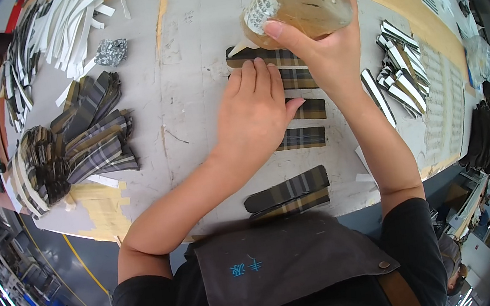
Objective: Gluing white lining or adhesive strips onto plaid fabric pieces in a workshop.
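My right hand (328, 48) grips a translucent squeeze bottle (300, 6) holding amber liquid; its label bears writing. The bottle is tilted, and its pale nozzle (243, 46) points down at the left end of the farthest plaid fabric strip (293, 58). Flat over the left parts of the strips lies my left hand (252, 101), palm down, its fingertips at that farthest strip and its thumb out to the side. Beneath and beside it a second strip (302, 78), a third strip (313, 109) and a fourth strip (305, 138) lie in a column, partly covered.
More plaid strips (291, 189) lie near the table's front edge. Piled plaid pieces (91, 130) and white strips (67, 28) are at the left, by a speckled grey block (111, 52). Black-and-white strips (402, 71) are heaped at the right.
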`<state>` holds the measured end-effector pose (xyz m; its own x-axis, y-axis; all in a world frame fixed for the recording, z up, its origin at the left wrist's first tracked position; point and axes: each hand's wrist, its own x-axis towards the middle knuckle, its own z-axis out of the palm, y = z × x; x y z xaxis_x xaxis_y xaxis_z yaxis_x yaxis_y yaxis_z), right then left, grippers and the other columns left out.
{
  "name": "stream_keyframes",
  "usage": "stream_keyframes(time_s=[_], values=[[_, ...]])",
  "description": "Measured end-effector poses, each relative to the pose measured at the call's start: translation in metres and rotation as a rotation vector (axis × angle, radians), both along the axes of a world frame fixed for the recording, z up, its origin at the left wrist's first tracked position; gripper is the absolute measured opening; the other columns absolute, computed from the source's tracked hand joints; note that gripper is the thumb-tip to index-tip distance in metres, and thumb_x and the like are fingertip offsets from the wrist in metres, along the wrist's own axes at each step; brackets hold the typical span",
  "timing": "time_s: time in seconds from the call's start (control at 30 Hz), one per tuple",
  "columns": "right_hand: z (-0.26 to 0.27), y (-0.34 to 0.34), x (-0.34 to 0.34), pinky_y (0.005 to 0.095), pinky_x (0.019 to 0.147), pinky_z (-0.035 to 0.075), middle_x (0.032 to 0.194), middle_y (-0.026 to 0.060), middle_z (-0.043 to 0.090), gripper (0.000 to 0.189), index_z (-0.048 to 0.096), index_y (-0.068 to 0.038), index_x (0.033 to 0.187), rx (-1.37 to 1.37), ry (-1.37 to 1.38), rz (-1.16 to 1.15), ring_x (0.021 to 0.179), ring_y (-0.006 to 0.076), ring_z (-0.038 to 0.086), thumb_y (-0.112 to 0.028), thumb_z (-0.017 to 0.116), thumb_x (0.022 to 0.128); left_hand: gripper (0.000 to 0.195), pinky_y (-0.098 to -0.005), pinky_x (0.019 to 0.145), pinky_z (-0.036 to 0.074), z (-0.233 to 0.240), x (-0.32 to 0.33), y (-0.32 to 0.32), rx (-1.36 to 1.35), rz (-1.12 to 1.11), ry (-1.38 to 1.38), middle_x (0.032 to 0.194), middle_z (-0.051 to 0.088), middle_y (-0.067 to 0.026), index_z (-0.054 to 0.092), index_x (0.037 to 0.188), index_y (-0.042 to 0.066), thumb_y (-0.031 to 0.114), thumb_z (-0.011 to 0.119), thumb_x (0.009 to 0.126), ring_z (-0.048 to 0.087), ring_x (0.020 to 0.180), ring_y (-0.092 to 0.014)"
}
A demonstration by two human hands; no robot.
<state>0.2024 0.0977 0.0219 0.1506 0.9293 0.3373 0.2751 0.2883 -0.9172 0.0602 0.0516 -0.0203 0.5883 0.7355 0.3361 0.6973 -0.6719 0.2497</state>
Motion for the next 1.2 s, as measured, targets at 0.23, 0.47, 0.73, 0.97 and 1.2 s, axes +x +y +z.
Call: stream_keyframes(time_s=[0.23, 0.47, 0.73, 0.97, 1.2], values=[[0.001, 0.002, 0.006, 0.0307, 0.082, 0.055, 0.111, 0.0137, 0.060, 0.073, 0.041, 0.005, 0.128, 0.024, -0.108, -0.015, 0.098, 0.0193, 0.064, -0.013, 0.085, 0.073, 0.057, -0.0420, 0.097, 0.042, 0.001, 0.000, -0.001, 0.005, 0.008, 0.028, 0.114, 0.063, -0.0231, 0.061, 0.113, -0.011, 0.036, 0.070, 0.082, 0.056, 0.111, -0.033], [0.009, -0.011, 0.037, 0.0317, 0.083, 0.054, 0.110, 0.0147, 0.062, 0.078, 0.039, 0.005, 0.129, 0.026, -0.136, -0.079, 0.098, 0.0204, 0.065, -0.016, 0.087, 0.071, 0.056, -0.0421, 0.097, 0.043, 0.002, 0.001, -0.001, -0.003, 0.000, 0.034, 0.115, 0.062, -0.0232, 0.061, 0.112, -0.010, 0.035, 0.071, 0.082, 0.055, 0.112, -0.033], [0.013, -0.031, 0.078, 0.0332, 0.085, 0.056, 0.112, 0.0174, 0.062, 0.081, 0.038, 0.006, 0.130, -0.002, -0.199, -0.216, 0.099, 0.0218, 0.066, -0.018, 0.088, 0.071, 0.053, -0.0432, 0.096, 0.044, 0.004, 0.000, 0.000, 0.013, -0.011, 0.030, 0.116, 0.062, -0.0228, 0.061, 0.112, -0.010, 0.032, 0.071, 0.082, 0.057, 0.110, -0.034], [0.019, -0.038, 0.090, 0.0331, 0.085, 0.056, 0.112, 0.0171, 0.062, 0.080, 0.039, 0.006, 0.129, -0.058, -0.172, -0.248, 0.099, 0.0218, 0.065, -0.017, 0.088, 0.071, 0.051, -0.0439, 0.095, 0.044, 0.007, -0.001, 0.001, -0.003, -0.017, 0.022, 0.116, 0.062, -0.0234, 0.061, 0.112, -0.009, 0.032, 0.071, 0.083, 0.057, 0.111, -0.035], [0.014, -0.022, 0.043, 0.0297, 0.084, 0.052, 0.110, 0.0127, 0.062, 0.068, 0.043, 0.005, 0.128, -0.031, -0.122, -0.145, 0.097, 0.0176, 0.063, -0.014, 0.083, 0.075, 0.053, -0.0448, 0.096, 0.044, 0.002, -0.001, -0.002, -0.014, -0.012, 0.003, 0.116, 0.060, -0.0231, 0.059, 0.113, -0.008, 0.033, 0.072, 0.082, 0.055, 0.112, -0.036]])
